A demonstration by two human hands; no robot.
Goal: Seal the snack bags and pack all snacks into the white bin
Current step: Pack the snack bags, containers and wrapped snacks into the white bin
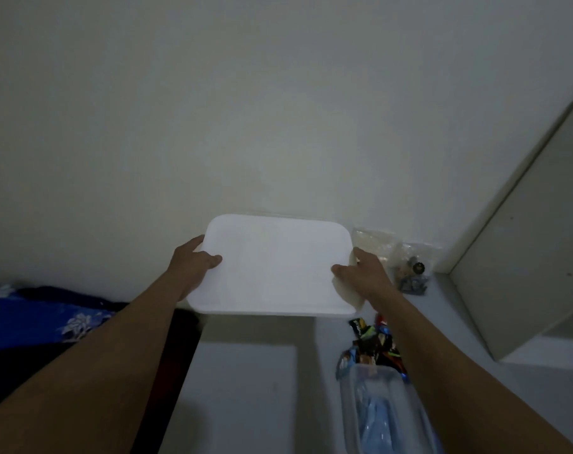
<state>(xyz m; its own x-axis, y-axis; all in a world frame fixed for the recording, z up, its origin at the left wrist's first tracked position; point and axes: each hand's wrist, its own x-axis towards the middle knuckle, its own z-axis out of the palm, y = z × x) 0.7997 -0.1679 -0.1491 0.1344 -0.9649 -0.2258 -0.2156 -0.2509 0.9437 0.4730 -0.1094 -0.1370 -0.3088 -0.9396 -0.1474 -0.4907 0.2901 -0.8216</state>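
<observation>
I am holding the white bin [275,267] up near the wall | left hand [191,267] and right hand [364,273] each gripping a short end | long side running left-right | snacks [375,342] lying on worktop [242,388] below, nearer right hand | bin maybe flipped over.

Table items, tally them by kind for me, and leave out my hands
White bin, held at both ends by the left hand and right hand: 1
Clear plastic bags: 1
Clear plastic containers: 1
Piles of small snack packets, too jumbled to count singly: 1
Total: 4
</observation>
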